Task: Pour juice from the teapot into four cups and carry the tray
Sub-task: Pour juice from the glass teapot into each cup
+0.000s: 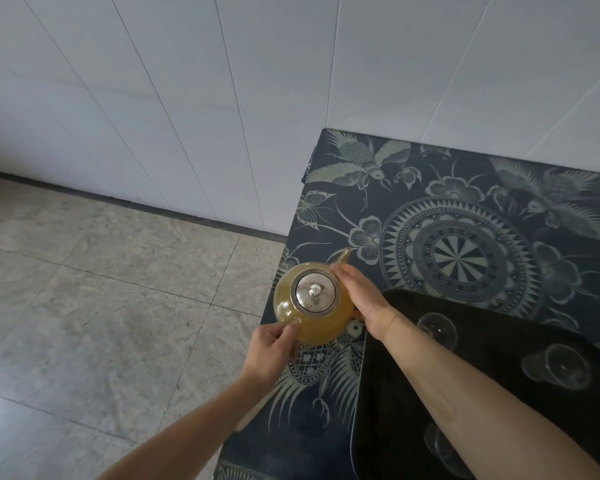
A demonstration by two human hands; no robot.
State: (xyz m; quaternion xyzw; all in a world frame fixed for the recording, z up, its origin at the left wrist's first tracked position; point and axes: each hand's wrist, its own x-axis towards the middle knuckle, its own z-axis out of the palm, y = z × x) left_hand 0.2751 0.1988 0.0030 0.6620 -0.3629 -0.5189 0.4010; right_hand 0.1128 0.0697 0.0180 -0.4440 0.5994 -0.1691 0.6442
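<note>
At the worktop's (465,174) left edge, the full teapot (312,301) sits partly overhanging. Left hand (271,351) fingers pinch its handle; right hand (357,296) lies open against its side. A weak grip could tip it floorward.

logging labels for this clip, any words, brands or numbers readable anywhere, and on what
None: no readable text shows in this view.
Teapot: plain metal lid, no brand or mark visible.
Tablecloth: birds, flowers and a round medallion only, no lettering.
Tray and glass cups: no print visible.
Wall and floor tiles: unmarked.
</note>
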